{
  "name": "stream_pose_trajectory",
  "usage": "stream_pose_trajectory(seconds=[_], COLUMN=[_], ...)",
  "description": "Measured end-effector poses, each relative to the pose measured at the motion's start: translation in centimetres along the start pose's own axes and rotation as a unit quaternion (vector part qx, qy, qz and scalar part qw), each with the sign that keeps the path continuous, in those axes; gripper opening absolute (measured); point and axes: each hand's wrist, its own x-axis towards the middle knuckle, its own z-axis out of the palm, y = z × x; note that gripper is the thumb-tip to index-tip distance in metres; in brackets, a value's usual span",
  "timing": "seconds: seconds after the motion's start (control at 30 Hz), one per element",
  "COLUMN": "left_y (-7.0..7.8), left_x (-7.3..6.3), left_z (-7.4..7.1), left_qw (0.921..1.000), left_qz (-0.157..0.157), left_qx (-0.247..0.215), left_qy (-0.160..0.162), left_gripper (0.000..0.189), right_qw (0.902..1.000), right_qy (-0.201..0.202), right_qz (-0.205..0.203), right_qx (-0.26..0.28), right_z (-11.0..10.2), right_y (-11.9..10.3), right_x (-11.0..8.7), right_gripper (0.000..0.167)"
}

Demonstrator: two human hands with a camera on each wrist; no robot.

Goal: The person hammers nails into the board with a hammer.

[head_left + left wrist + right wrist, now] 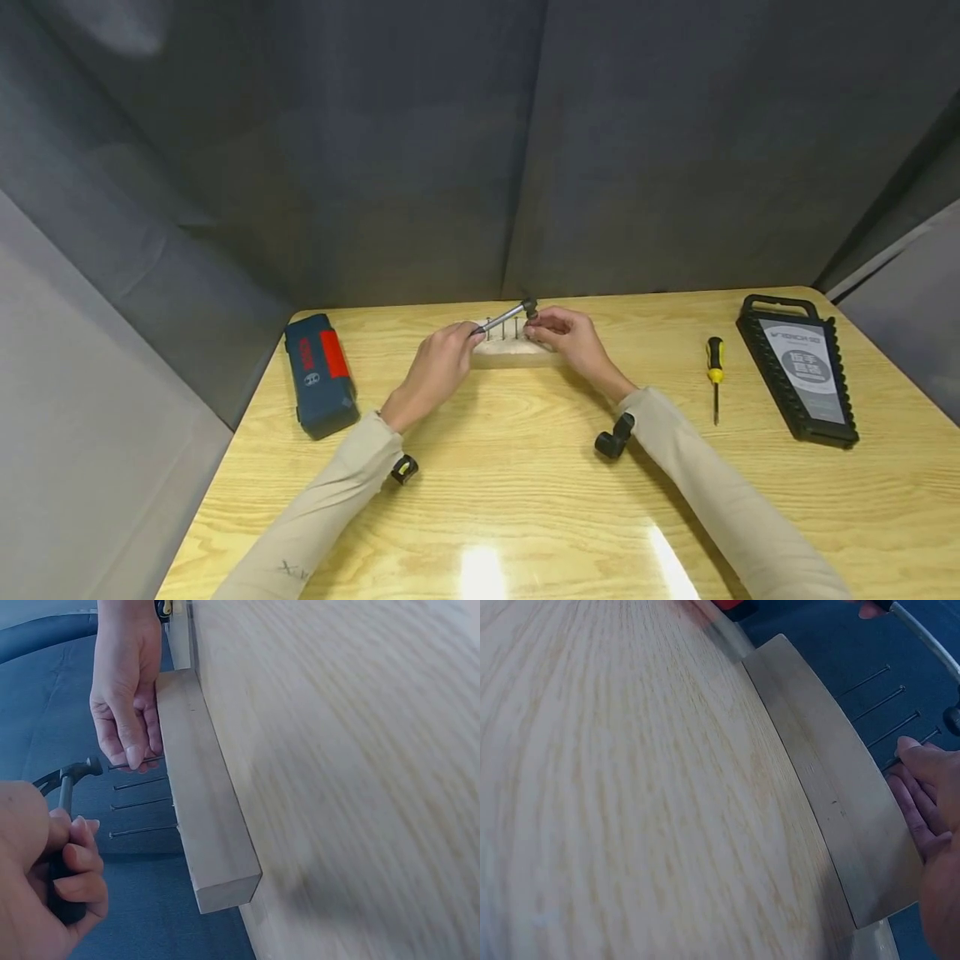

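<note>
My left hand (pixel 435 362) grips a claw hammer (pixel 504 318) by its dark handle, the head up and to the right. In the left wrist view the hammer head (pixel 78 769) is beside the end of a nail (pixel 118 766), apart from it. My right hand (pixel 576 340) pinches that nail near a pale wooden block (pixel 513 360), at the right end of a row. Several other nails (pixel 142 829) stand upright in the block's top, spaced along it. The right fingertips hide the held nail's lower part.
Left on the wooden table (pixel 495 467) lies a blue case with a red label (pixel 322 392). To the right are a yellow-and-black screwdriver (pixel 716 360) and a black wrench rack (pixel 802 367). A dark curtain (pixel 405 167) hangs behind the table's far edge.
</note>
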Motion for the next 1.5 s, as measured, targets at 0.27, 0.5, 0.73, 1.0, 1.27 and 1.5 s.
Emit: stream_pose_trajectory(seconds=[0.27, 0.5, 0.73, 1.0, 1.27, 1.5], left_y=[-0.1, 0.2, 0.3, 0.0, 0.7, -0.8], left_x=[0.3, 1.7, 1.2, 0.0, 0.7, 0.3], left_z=[-0.6, -2.2, -1.7, -0.4, -2.5, -5.8], left_qw=[0.9997, 0.9986, 0.9915, 0.9925, 0.7472, 0.7579], left_qz=[-0.003, 0.023, 0.039, -0.063, -0.277, -0.321], left_qx=[0.011, -0.017, -0.074, -0.101, -0.602, -0.567], left_qy=[-0.020, 0.045, 0.099, -0.031, -0.044, -0.034], left_gripper=[0.022, 0.020, 0.018, 0.023, 0.034, 0.038], right_qw=[0.9999, 0.9999, 1.0000, 0.9998, 0.9998, 0.9998], right_qy=[-0.005, -0.008, -0.006, -0.003, 0.002, -0.018], right_qz=[0.013, -0.005, 0.000, 0.012, 0.011, 0.003], right_qx=[-0.009, -0.011, 0.000, -0.013, -0.017, -0.013], right_z=[0.2, 0.1, 0.1, 0.1, -0.1, 0.1], right_y=[-0.3, -0.3, -0.2, -0.7, -1.1, -1.2], right_x=[-0.2, -0.2, -0.2, -0.4, -0.7, -0.4], right_gripper=[0.022, 0.022, 0.022, 0.021, 0.023, 0.023])
